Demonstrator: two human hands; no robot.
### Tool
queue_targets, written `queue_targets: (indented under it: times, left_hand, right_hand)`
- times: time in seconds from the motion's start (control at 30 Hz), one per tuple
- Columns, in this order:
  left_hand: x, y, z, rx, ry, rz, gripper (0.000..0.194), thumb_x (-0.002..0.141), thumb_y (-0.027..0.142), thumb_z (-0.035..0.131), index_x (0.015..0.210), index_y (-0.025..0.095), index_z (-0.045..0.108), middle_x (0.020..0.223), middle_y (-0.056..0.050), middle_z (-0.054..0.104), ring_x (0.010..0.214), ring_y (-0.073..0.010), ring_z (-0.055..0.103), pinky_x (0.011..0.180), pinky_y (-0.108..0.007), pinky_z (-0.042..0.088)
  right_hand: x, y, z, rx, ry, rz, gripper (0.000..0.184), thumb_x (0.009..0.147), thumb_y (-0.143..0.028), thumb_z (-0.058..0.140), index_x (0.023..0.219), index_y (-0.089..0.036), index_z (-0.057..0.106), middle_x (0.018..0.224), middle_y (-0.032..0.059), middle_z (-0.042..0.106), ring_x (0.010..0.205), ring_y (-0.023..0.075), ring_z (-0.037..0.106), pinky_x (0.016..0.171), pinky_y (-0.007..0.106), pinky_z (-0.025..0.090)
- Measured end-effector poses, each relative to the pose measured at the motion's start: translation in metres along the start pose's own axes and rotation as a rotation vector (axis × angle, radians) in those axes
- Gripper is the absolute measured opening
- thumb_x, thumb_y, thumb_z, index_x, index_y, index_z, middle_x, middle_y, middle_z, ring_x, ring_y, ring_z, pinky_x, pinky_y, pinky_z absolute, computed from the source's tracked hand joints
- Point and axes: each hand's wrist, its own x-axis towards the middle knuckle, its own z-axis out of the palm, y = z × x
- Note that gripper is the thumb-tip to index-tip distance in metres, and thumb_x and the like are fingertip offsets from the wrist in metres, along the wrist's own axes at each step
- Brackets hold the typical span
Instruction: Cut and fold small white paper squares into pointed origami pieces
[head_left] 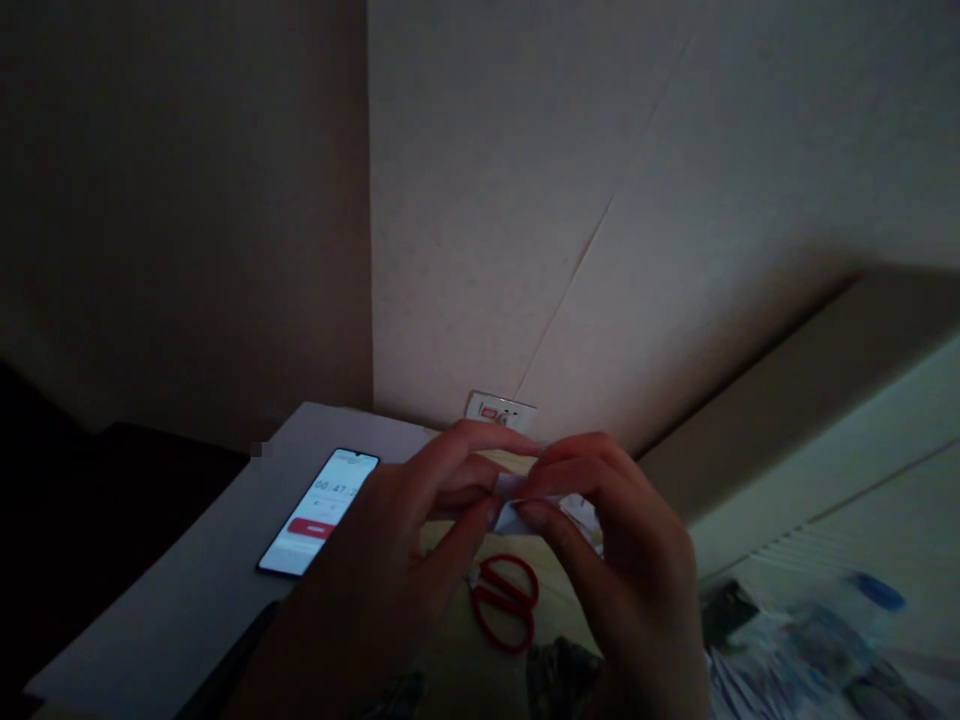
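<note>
A small piece of folded white paper (511,518) is pinched between my two hands above the table. My left hand (442,510) grips its left side with thumb and fingers. On the other side, my right hand (600,510) holds it between thumb and fingertips, which cover part of it. Below the hands lies a pair of scissors with red handles (506,600); the blades are mostly hidden behind my left hand. A lit phone (322,510) showing a timer lies to the left, partly covered by my left hand.
The phone lies on a pale table surface (187,580). A wall socket (499,408) sits low on the wall just beyond my hands. Clear plastic items, one with a blue cap (879,591), are at the lower right. More white paper (581,512) shows behind my right hand.
</note>
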Motion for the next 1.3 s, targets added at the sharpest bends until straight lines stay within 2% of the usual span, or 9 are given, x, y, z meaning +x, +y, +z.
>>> queue_targets:
  times: [0.17,0.37,0.57,0.67,0.83,0.97,1.07,1.17,1.3]
  left_hand:
    - [0.0004,-0.0004,0.0022,0.017,-0.007,-0.006,0.021,0.085,0.018,0.061,0.099,0.029,0.071,0.097,0.004,0.082,0.099,-0.0178,0.078,0.084,-0.021,0.058]
    - [0.0007,0.0014,0.0025,0.031,-0.034,-0.008,0.019,0.087,0.020,0.061,0.101,0.028,0.070,0.098,0.002,0.083,0.096,-0.0186,0.079,0.083,-0.022,0.059]
    - [0.0006,0.0014,0.0033,-0.010,-0.071,-0.001,0.026,0.088,0.018,0.059,0.109,0.028,0.070,0.098,0.003,0.083,0.100,-0.0170,0.078,0.083,-0.019,0.058]
    - [-0.0004,0.0005,0.0038,-0.024,-0.085,-0.019,0.020,0.089,0.023,0.061,0.108,0.027,0.069,0.102,0.001,0.083,0.101,-0.0191,0.077,0.085,-0.023,0.059]
    - [-0.0023,0.0009,0.0046,0.000,-0.039,-0.091,0.017,0.088,0.035,0.067,0.105,0.031,0.068,0.107,0.003,0.081,0.106,-0.0201,0.075,0.084,-0.023,0.060]
    - [-0.0005,0.0025,0.0045,-0.053,-0.079,-0.082,0.019,0.084,0.028,0.071,0.102,0.031,0.068,0.099,0.005,0.082,0.103,-0.0202,0.076,0.086,-0.024,0.060]
    - [0.0016,0.0005,0.0028,-0.011,-0.110,-0.035,0.020,0.086,0.022,0.067,0.104,0.030,0.067,0.097,0.004,0.082,0.097,-0.0190,0.078,0.087,-0.025,0.060]
    - [0.0026,-0.0035,0.0003,0.025,-0.151,0.007,0.020,0.090,0.022,0.064,0.108,0.030,0.065,0.098,0.004,0.082,0.096,-0.0175,0.078,0.083,-0.022,0.061]
    - [0.0025,-0.0045,-0.0004,0.029,-0.145,0.026,0.021,0.090,0.022,0.063,0.108,0.032,0.066,0.099,0.005,0.083,0.100,-0.0160,0.078,0.082,-0.018,0.060]
  right_hand:
    - [0.0003,-0.0025,0.0016,0.034,0.033,0.033,0.020,0.086,-0.006,0.069,0.078,-0.025,0.070,0.079,-0.0038,0.065,0.075,0.0130,0.062,0.069,0.025,0.049]
    - [0.0009,-0.0046,0.0051,0.064,0.047,0.074,0.021,0.085,-0.005,0.068,0.075,-0.024,0.069,0.075,-0.0049,0.064,0.073,0.0121,0.060,0.068,0.025,0.047]
    - [-0.0001,-0.0014,0.0059,0.130,0.074,0.198,0.016,0.083,-0.011,0.071,0.078,-0.025,0.067,0.075,-0.0054,0.066,0.071,0.0135,0.063,0.065,0.026,0.049]
    - [-0.0011,0.0003,0.0044,0.161,0.112,0.228,0.016,0.080,-0.011,0.074,0.078,-0.025,0.068,0.075,-0.0061,0.068,0.072,0.0127,0.064,0.065,0.024,0.050]
    - [-0.0022,0.0005,0.0024,0.190,0.127,0.234,0.017,0.079,-0.011,0.076,0.080,-0.026,0.069,0.076,-0.0075,0.068,0.073,0.0112,0.064,0.066,0.022,0.050]
    - [-0.0016,-0.0003,0.0017,0.209,0.120,0.238,0.019,0.078,-0.009,0.077,0.079,-0.027,0.070,0.075,-0.0085,0.069,0.073,0.0104,0.064,0.066,0.021,0.049]
    - [-0.0015,-0.0004,0.0007,0.203,0.120,0.254,0.019,0.077,-0.009,0.076,0.079,-0.027,0.070,0.075,-0.0086,0.069,0.072,0.0104,0.064,0.065,0.021,0.048]
    - [-0.0020,-0.0007,-0.0004,0.192,0.108,0.272,0.016,0.078,-0.012,0.077,0.075,-0.027,0.071,0.072,-0.0084,0.068,0.070,0.0104,0.062,0.065,0.022,0.048]
    - [-0.0019,-0.0028,-0.0004,0.179,0.107,0.266,0.014,0.078,-0.013,0.077,0.073,-0.025,0.071,0.069,-0.0075,0.067,0.068,0.0107,0.061,0.063,0.023,0.045]
